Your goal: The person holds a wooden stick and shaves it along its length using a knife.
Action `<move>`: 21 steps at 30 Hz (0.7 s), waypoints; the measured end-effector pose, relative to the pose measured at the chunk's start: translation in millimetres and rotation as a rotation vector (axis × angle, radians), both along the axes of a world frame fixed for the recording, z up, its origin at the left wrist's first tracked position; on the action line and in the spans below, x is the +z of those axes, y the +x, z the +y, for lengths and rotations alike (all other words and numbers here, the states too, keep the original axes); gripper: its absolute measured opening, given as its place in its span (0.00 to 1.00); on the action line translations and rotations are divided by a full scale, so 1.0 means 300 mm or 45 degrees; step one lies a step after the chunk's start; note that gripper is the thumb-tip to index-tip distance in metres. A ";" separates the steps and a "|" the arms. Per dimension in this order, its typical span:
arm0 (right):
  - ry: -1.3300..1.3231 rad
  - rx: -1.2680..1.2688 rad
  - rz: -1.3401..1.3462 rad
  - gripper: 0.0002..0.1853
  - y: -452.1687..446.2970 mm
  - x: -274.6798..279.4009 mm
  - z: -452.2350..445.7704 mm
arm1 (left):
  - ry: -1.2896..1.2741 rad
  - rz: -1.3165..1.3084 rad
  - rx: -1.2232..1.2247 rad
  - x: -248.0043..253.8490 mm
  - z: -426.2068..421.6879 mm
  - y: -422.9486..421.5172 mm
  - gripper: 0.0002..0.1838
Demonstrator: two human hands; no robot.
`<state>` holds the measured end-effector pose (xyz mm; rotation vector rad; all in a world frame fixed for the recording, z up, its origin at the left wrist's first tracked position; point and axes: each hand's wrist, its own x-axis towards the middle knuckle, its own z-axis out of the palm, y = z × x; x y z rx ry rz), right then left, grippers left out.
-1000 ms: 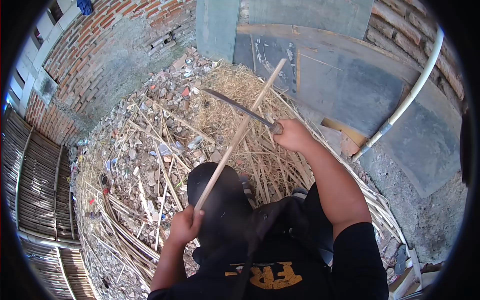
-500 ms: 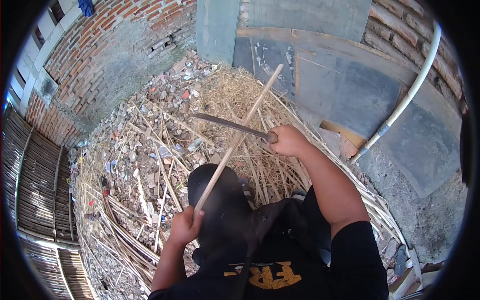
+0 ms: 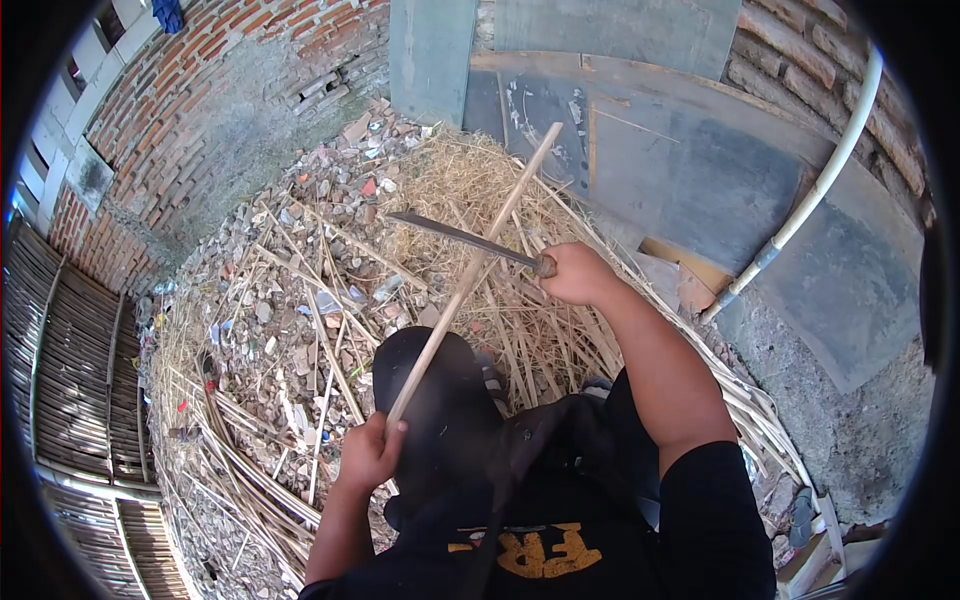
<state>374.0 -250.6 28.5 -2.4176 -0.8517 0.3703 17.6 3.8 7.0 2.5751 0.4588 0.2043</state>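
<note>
1. Stick [image 3: 459, 300] slants from the left hand [image 3: 370, 455] towards the upper right, its far end seen against the grey panels [image 3: 690, 160].
2. Across it, past the middle, lies the knife [image 3: 440, 229], tip pointing left; whether its edge touches the wood cannot be told from this angle.
3. For clean work, the edge would best meet the grain at a shallow angle, with light, even strokes; set too steep, it could dig in or split the wood.
4. Strokes should run away from the left hand, which sits well apart from the knife.
5. With only one end held, the far part may whip or twist, so a steady left wrist should help.
6. Left grip: closed snugly round the near end of the stick, with no gap showing.
7. Right grip: the right hand [image 3: 580, 275] is a fist round the handle [image 3: 545, 267], clear of the edge.
8. Straw [image 3: 460, 170] and rubble [image 3: 265, 310] cover the ground beyond, touched by neither hand.
</note>
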 end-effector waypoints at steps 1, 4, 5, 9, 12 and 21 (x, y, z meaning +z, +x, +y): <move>0.015 -0.013 -0.023 0.12 0.011 -0.006 0.000 | 0.004 -0.002 -0.007 0.003 0.000 0.000 0.22; 0.104 -0.044 0.038 0.12 -0.015 -0.017 0.010 | -0.032 -0.001 0.011 -0.012 0.012 -0.004 0.23; 0.152 -0.060 0.069 0.12 -0.032 -0.017 0.009 | -0.054 0.006 0.015 -0.018 0.014 -0.005 0.23; 0.002 0.058 -0.082 0.11 -0.088 0.036 0.008 | -0.050 0.003 0.013 -0.001 -0.006 0.008 0.23; -0.142 0.207 -0.221 0.14 -0.122 0.067 0.019 | -0.036 0.001 0.009 -0.002 -0.001 0.002 0.23; -0.019 -0.013 -0.041 0.13 0.011 -0.011 -0.021 | -0.057 -0.024 0.004 -0.002 -0.005 0.004 0.23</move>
